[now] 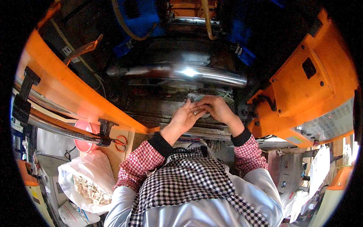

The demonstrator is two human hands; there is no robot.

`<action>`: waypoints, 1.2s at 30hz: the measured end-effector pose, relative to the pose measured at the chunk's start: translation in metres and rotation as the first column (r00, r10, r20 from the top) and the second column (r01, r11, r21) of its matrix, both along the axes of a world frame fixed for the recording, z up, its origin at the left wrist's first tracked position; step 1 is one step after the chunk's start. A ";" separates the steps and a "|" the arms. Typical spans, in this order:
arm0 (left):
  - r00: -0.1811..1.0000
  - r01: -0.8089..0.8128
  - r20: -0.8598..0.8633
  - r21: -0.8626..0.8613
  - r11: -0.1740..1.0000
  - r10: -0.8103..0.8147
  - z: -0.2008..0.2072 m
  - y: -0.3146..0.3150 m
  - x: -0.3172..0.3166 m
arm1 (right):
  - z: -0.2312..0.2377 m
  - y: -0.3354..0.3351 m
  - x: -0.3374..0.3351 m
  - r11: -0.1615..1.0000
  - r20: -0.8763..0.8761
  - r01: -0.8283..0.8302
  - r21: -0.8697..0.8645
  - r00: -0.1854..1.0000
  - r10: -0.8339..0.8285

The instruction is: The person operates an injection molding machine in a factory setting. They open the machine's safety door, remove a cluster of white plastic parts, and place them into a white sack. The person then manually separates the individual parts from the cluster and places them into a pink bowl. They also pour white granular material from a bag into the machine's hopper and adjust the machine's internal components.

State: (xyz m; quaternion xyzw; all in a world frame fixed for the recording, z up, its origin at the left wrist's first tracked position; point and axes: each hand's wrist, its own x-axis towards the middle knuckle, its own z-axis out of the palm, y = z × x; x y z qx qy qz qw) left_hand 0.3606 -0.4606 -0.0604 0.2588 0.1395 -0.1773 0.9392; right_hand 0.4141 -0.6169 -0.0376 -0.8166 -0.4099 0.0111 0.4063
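Observation:
In front of the machine bed, my two hands meet at the fingertips. My left hand is turned palm inward, its thumb raised and its fingers bent toward the right hand. From the other side my right hand comes over with curled, pinching fingers. A tiny pale, shiny spot shows between the fingertips, too small to name. Partly hidden behind the hands is a pale round dish-like thing. Just beyond the right hand lies a tangle of pale greenish strips.
A shiny metal bar crosses the machine ahead. Orange guards stand left and right, the right one with a button panel. At left are red-handled scissors, a pink basin and a white bag of small pale pieces.

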 end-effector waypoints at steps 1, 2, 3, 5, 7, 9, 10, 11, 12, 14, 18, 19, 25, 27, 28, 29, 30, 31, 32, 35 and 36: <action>1.000 0.000 0.008 -0.008 1.000 0.000 -0.001 0.000 0.001 | -0.002 0.000 0.002 1.000 -0.015 -0.005 0.010 1.000 0.005; 1.000 0.000 0.016 -0.016 1.000 0.000 -0.002 0.001 0.001 | -0.004 0.000 0.005 1.000 -0.030 -0.010 0.020 0.999 0.011; 0.999 0.006 0.038 -0.018 1.000 -0.005 -0.006 0.002 0.003 | -0.005 0.000 0.007 0.999 -0.043 -0.013 0.030 0.999 0.014; 0.996 0.019 0.082 -0.019 1.000 -0.017 -0.016 0.005 0.008 | -0.005 0.001 0.008 0.999 -0.035 0.001 0.050 0.999 0.001; 0.996 -0.040 0.084 0.050 0.998 0.036 -0.018 0.005 0.009 | -0.006 0.001 0.008 0.998 0.010 0.013 0.054 1.000 -0.014; 0.995 -0.059 0.083 0.106 0.993 0.050 -0.019 0.005 0.008 | -0.009 0.000 0.007 0.999 0.098 0.023 0.044 0.995 -0.028; 0.996 -0.050 0.085 0.132 0.990 0.039 -0.019 0.007 0.008 | -0.007 0.002 0.005 0.997 0.101 0.057 0.047 0.993 -0.062; 0.996 -0.041 0.087 0.158 0.987 0.027 -0.019 0.009 0.007 | -0.006 0.002 0.006 0.996 0.207 -0.008 0.088 0.978 -0.011; 0.993 -0.047 0.114 0.171 0.984 0.028 -0.019 0.012 0.005 | 0.000 0.004 0.004 0.998 0.242 0.004 0.060 0.970 -0.018; 0.995 -0.008 0.099 0.193 0.981 -0.011 -0.014 0.012 0.004 | 0.005 0.006 -0.003 0.998 0.318 0.056 0.030 0.946 -0.063; 0.984 0.041 0.154 0.267 0.963 -0.085 -0.003 0.018 0.003 | 0.007 0.011 -0.005 0.995 0.392 0.100 0.016 0.915 -0.099; 0.982 0.054 0.157 0.313 0.948 -0.108 -0.001 0.020 0.002 | 0.010 0.013 -0.007 0.992 0.393 0.124 0.019 0.911 -0.122; 0.975 0.054 0.175 0.416 0.908 -0.138 0.005 0.030 0.002 | 0.010 0.015 -0.008 0.990 0.284 0.096 0.100 0.951 -0.121; 0.982 -0.022 0.181 0.384 0.923 -0.051 0.005 0.033 0.001 | 0.011 0.018 -0.007 0.966 0.111 0.121 0.227 0.983 -0.149; 0.983 -0.062 0.182 0.367 0.928 -0.006 0.005 0.035 0.000 | 0.013 0.020 -0.005 0.955 0.079 0.135 0.263 0.984 -0.161; 0.985 -0.095 0.167 0.344 0.934 0.038 0.003 0.037 -0.002 | 0.018 0.023 -0.003 0.943 0.047 0.149 0.298 0.984 -0.171; 0.985 -0.125 0.153 0.320 0.939 0.080 0.004 0.038 -0.002 | 0.023 0.026 0.001 0.929 0.015 0.166 0.332 0.983 -0.181; 0.983 -0.158 0.137 0.297 0.942 0.122 0.006 0.039 -0.003 | 0.026 0.032 0.007 0.902 -0.055 0.213 0.375 0.977 -0.208; 0.981 -0.180 0.124 0.317 0.931 0.147 0.008 0.040 -0.007 | 0.028 0.040 0.016 0.872 -0.126 0.260 0.414 0.965 -0.228; 0.970 -0.225 0.150 0.277 0.934 0.189 0.006 0.042 -0.014 | 0.032 0.062 0.068 0.806 -0.165 0.297 0.511 0.955 -0.247; 0.968 -0.225 0.175 0.284 0.932 0.181 0.007 0.047 -0.019 | 0.051 0.076 0.077 0.781 -0.192 0.273 0.563 0.961 -0.198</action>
